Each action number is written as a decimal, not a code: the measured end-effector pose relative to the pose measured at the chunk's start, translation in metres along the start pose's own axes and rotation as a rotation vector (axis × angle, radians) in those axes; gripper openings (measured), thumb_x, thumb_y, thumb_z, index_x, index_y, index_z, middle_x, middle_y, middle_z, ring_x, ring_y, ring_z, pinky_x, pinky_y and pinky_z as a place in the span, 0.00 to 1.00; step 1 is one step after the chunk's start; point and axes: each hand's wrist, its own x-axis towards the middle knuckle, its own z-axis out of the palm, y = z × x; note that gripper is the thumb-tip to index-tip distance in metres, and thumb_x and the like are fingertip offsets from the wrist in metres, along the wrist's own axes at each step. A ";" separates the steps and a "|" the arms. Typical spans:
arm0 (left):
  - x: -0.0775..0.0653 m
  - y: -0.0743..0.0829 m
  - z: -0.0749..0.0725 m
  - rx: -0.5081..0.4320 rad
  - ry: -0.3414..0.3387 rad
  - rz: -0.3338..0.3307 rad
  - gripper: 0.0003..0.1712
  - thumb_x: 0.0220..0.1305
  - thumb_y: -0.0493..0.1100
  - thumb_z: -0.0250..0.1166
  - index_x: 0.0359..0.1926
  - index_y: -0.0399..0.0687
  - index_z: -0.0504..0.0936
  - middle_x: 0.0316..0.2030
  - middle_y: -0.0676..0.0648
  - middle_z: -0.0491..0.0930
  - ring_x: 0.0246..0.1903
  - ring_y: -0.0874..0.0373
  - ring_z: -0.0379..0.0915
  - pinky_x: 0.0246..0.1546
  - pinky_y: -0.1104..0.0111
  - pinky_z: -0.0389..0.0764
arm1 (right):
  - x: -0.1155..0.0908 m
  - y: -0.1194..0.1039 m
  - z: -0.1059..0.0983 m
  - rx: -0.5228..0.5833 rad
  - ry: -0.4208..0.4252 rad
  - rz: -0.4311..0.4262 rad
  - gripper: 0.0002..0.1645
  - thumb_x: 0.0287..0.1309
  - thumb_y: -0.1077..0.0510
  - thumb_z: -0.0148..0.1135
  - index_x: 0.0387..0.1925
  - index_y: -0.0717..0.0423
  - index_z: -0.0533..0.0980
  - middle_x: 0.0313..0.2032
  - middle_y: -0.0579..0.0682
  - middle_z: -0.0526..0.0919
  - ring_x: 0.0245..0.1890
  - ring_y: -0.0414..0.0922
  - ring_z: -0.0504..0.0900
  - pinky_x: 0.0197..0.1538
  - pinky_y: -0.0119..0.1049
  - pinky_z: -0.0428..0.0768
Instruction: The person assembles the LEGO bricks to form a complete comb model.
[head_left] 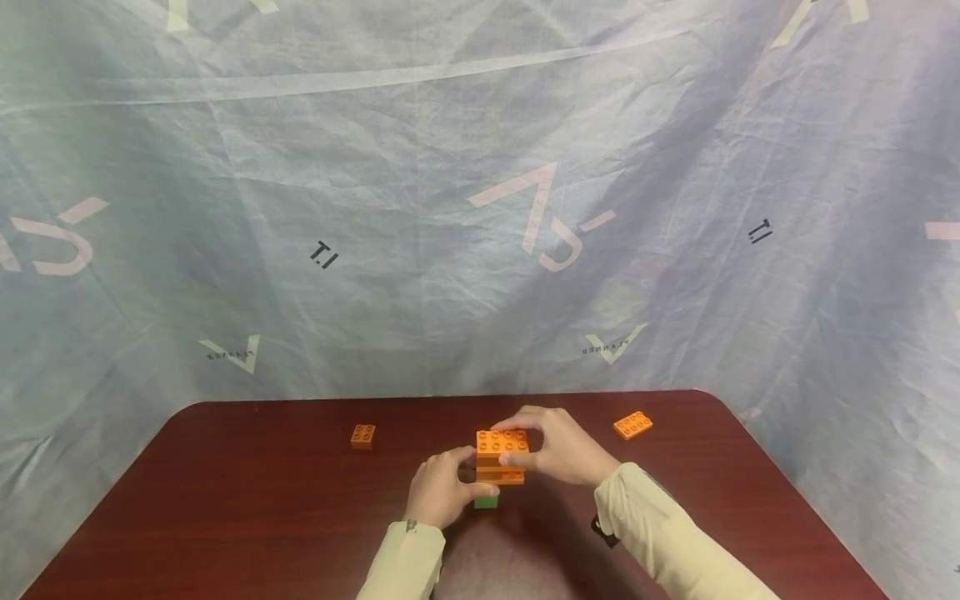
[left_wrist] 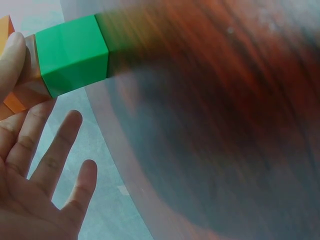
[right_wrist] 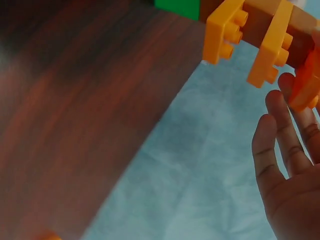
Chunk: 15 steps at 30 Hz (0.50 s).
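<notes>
A toy-brick tower rises from the table near its middle, with a green brick (head_left: 486, 502) at the bottom. Above the green come brown bricks (right_wrist: 257, 20) alternating with wider orange plates (right_wrist: 270, 47), which jut out to the right. My left hand (head_left: 442, 487) pinches the tower low down, thumb across the brown brick (left_wrist: 32, 89) just over the green one; its two outer fingers stick out free. At the top, my right hand (head_left: 566, 450) holds the uppermost studded orange plate (head_left: 502, 442) between thumb and fingers. The left hand hides part of the tower's lower side.
A small brownish-orange four-stud brick (head_left: 363, 436) lies on the dark red-brown table (head_left: 247, 492) at the back left. Another orange plate (head_left: 633, 425) lies at the back right. Printed grey cloth (head_left: 420, 250) hangs behind the table and along both sides.
</notes>
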 end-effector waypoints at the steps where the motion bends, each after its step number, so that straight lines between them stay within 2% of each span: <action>1: 0.000 0.000 0.000 -0.005 -0.002 -0.004 0.30 0.50 0.51 0.81 0.52 0.43 0.86 0.38 0.49 0.88 0.35 0.54 0.83 0.39 0.51 0.82 | -0.001 0.001 0.002 0.026 0.017 0.007 0.22 0.57 0.51 0.76 0.53 0.50 0.84 0.44 0.42 0.85 0.40 0.39 0.81 0.45 0.44 0.81; 4: 0.001 0.001 0.000 -0.021 -0.007 -0.010 0.30 0.50 0.51 0.81 0.52 0.44 0.86 0.38 0.49 0.88 0.35 0.55 0.83 0.38 0.53 0.83 | -0.002 0.004 0.010 0.121 0.064 0.045 0.24 0.54 0.49 0.78 0.52 0.48 0.84 0.44 0.41 0.86 0.42 0.40 0.82 0.47 0.46 0.81; 8: 0.002 0.001 0.000 -0.018 -0.006 -0.009 0.30 0.50 0.51 0.81 0.51 0.43 0.86 0.39 0.48 0.88 0.35 0.54 0.83 0.37 0.54 0.83 | -0.001 0.004 0.021 0.252 0.115 0.108 0.24 0.50 0.49 0.81 0.50 0.45 0.84 0.39 0.39 0.86 0.37 0.39 0.82 0.43 0.39 0.81; 15: 0.001 -0.002 0.000 -0.005 0.002 0.005 0.30 0.50 0.52 0.81 0.52 0.43 0.86 0.42 0.46 0.87 0.37 0.50 0.83 0.39 0.50 0.82 | 0.002 0.007 0.033 0.388 0.120 0.150 0.23 0.50 0.55 0.81 0.49 0.53 0.84 0.35 0.46 0.85 0.30 0.42 0.82 0.34 0.35 0.81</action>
